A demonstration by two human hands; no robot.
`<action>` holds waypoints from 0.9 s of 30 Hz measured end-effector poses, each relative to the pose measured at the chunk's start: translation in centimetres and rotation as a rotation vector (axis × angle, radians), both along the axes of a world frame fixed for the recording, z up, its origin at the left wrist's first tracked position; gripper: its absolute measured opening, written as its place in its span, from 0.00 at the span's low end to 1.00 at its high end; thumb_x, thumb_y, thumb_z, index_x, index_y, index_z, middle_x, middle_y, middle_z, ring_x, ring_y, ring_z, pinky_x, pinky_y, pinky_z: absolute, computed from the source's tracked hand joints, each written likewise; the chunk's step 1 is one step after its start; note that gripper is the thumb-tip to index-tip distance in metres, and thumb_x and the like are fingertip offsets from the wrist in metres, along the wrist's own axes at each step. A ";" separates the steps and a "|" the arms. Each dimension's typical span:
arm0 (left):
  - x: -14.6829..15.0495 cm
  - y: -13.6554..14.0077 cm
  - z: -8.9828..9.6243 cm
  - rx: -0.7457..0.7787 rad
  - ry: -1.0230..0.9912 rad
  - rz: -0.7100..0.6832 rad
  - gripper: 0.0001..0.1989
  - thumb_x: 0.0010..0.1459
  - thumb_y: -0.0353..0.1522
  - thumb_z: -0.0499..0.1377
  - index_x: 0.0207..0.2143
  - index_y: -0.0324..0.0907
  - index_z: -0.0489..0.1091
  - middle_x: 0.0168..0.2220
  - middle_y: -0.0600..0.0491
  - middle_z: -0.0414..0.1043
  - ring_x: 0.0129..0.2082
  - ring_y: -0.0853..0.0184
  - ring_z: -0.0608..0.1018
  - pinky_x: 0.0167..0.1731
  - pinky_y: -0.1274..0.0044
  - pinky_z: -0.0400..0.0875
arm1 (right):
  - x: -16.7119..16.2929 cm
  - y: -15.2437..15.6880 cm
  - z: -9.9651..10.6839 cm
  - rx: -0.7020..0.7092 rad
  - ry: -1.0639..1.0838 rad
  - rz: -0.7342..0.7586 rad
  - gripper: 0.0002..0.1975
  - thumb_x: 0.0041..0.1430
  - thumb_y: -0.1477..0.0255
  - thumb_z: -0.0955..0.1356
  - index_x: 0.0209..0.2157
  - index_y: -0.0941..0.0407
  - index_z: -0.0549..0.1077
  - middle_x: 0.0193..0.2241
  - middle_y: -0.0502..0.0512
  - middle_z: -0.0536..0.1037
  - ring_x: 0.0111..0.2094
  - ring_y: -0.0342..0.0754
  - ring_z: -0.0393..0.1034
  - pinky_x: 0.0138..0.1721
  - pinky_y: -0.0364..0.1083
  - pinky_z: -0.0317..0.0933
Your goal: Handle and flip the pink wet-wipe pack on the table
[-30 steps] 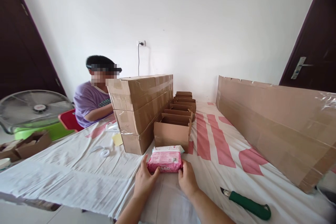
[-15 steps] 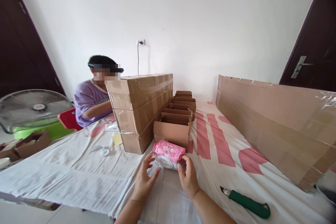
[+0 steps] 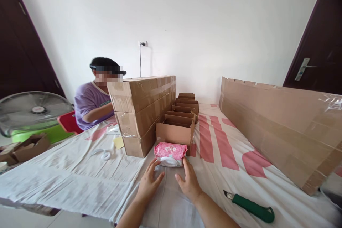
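A pink and white pack of wet wipes (image 3: 171,154) rests on the cloth, its white lid side turned toward me. My left hand (image 3: 150,181) is at its lower left corner, fingers apart and thumb pointing inward. At the right end, my right hand (image 3: 189,180) has its index fingertip at the pack's edge and its thumb spread away. Neither hand is closed around the pack; whether the fingertips press on it I cannot tell. Directly behind the pack stands an open cardboard box (image 3: 173,133), the front one of a row of several.
Taped cartons (image 3: 133,117) are stacked left of the row. A long cardboard panel (image 3: 267,121) stands at the right. A green-handled utility knife (image 3: 252,207) lies near my right forearm. A tape ring (image 3: 105,155) is on the left, where a person (image 3: 92,103) sits across the table.
The wipes pack has turned from a slant to face me squarely and shifted slightly left. My right hand's fingers have loosened from its right end.
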State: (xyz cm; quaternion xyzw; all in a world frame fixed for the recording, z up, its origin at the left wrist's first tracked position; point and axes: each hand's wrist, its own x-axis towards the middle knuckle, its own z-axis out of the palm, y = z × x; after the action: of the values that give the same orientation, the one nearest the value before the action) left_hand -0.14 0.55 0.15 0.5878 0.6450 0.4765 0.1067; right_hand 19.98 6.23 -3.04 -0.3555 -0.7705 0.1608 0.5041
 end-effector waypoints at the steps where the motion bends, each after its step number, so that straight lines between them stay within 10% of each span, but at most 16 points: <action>1: 0.0 0.1 -0.1 0.005 0.004 0.012 0.23 0.54 0.44 0.57 0.49 0.45 0.70 0.58 0.44 0.68 0.56 0.54 0.73 0.50 0.63 0.72 | 0.0 0.0 0.0 -0.006 -0.007 0.004 0.36 0.55 0.73 0.68 0.64 0.58 0.54 0.60 0.67 0.66 0.60 0.59 0.63 0.57 0.59 0.63; 15: -0.2 0.5 -0.2 -0.006 0.017 0.060 0.16 0.51 0.39 0.56 0.41 0.45 0.74 0.55 0.45 0.71 0.52 0.54 0.76 0.52 0.60 0.70 | -0.6 1.1 -0.6 0.008 0.094 -0.229 0.46 0.51 0.64 0.72 0.65 0.56 0.46 0.60 0.72 0.62 0.59 0.67 0.62 0.54 0.64 0.62; 27: 0.0 0.3 0.4 0.022 0.009 0.043 0.15 0.52 0.38 0.55 0.40 0.45 0.75 0.47 0.47 0.74 0.41 0.59 0.79 0.42 0.66 0.76 | -0.7 0.6 -0.3 0.002 -0.012 -0.184 0.42 0.49 0.75 0.70 0.64 0.56 0.52 0.59 0.68 0.66 0.57 0.63 0.64 0.55 0.62 0.63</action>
State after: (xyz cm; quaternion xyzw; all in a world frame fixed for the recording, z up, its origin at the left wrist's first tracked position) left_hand -0.12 0.84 0.55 0.5768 0.6527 0.4833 0.0870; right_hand 19.30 6.87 -3.30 -0.4250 -0.7378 0.1109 0.5126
